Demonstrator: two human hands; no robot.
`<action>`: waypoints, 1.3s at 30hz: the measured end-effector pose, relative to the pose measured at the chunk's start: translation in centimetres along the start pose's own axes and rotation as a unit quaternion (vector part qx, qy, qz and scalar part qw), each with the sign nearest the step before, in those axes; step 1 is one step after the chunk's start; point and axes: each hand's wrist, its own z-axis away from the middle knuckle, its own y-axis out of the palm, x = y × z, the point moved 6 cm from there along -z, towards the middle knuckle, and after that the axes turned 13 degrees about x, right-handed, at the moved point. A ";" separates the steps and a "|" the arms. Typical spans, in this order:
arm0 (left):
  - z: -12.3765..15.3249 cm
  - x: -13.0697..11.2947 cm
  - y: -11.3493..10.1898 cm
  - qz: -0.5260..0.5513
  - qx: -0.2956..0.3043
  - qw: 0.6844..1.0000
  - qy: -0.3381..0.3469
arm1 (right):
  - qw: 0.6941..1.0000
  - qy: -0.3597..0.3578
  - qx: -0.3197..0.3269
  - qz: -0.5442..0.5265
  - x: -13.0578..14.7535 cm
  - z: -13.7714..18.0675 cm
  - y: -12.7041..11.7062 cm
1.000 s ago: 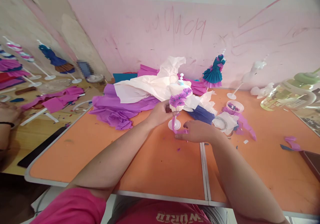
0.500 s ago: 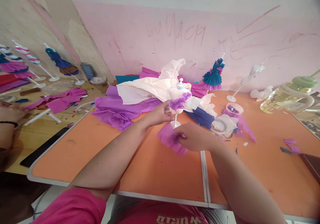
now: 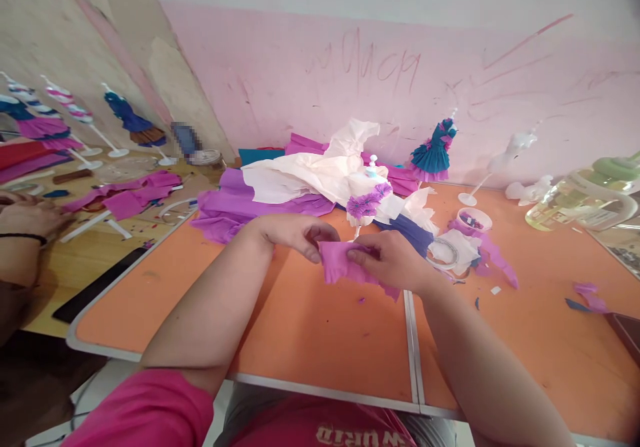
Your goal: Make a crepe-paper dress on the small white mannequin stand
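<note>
Worktop [image 3: 310,340] in orange fills most of the view, made of 2 panels with a metal seam running toward the person. At its far side lies a heap of crepe paper [image 3: 280,190] in purple, cream and pink, against the pink wall. In front of the heap stands a small dress form [image 3: 367,197] on a thin white stand, dressed in cream with purple flowers. A finished teal dress [image 3: 434,152] stands near the wall, and a tape roll [image 3: 444,252] lies just right of the hands. On the neighbouring wooden table, another person's hand [image 3: 27,217] rests at the left edge.

Both hands meet above the worktop, just in front of the dress form. The left hand [image 3: 293,232] pinches the left edge of a purple crepe piece [image 3: 345,266] between thumb and fingers, a narrow grip. The right hand [image 3: 395,260] holds the other side of the same piece, fingers curled over it, thumb hidden beneath.

Handling here seems to be gathering or pleating the piece. Crepe tears and stretches easily, so I judge it best to keep both pinches light, fold along the grain, and hold the piece low and close to the dress form so the gathers stay even.
</note>
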 end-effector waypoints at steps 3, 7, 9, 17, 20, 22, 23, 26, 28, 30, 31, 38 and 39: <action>-0.3 0.4 -1.4 -0.024 -0.101 0.994 0.023 | 0.997 0.044 -0.050 0.025 -0.9 0.0 -0.6; -0.1 0.2 -2.3 -0.008 -0.172 0.983 0.058 | 0.989 0.098 -0.097 0.048 -1.5 0.2 -1.5; 0.1 -0.3 -2.4 -0.015 -0.194 0.979 0.063 | 0.986 0.123 -0.098 0.051 -1.7 0.2 -1.6; -0.3 -0.6 -2.2 -0.109 -0.222 0.969 0.015 | 0.968 0.198 -0.100 0.121 -2.5 -0.2 -1.2; -0.6 -0.5 -1.8 -0.094 -0.206 0.974 0.003 | 0.962 0.215 -0.112 0.126 -2.7 -0.1 -1.2; -0.8 -0.4 -1.7 -0.085 -0.209 0.974 -0.002 | 0.959 0.223 -0.117 0.128 -3.0 -0.1 -1.2; -0.8 -0.4 -1.7 -0.083 -0.221 0.972 -0.004 | 0.958 0.228 -0.118 0.131 -3.1 -0.2 -1.1; -0.8 -0.2 -2.0 -0.098 -0.257 0.961 -0.020 | 0.948 0.252 -0.145 0.132 -3.8 -0.1 -1.2; -0.9 0.1 -2.0 -0.118 -0.255 0.959 -0.038 | 0.937 0.273 -0.181 0.121 -4.2 0.1 -1.5; -1.0 0.3 -2.1 -0.133 -0.243 0.960 -0.044 | 0.931 0.281 -0.205 0.109 -4.5 0.3 -1.7; -1.1 0.3 -2.1 -0.137 -0.241 0.960 -0.044 | 0.933 0.275 -0.208 0.103 -4.5 0.2 -1.8; -0.2 -0.6 -2.8 -0.144 -0.360 0.922 0.004 | 0.944 0.245 -0.216 0.056 -4.8 0.0 -1.9; -0.2 -0.7 -2.8 -0.134 -0.367 0.921 0.011 | 0.943 0.243 -0.221 0.059 -4.8 0.0 -1.9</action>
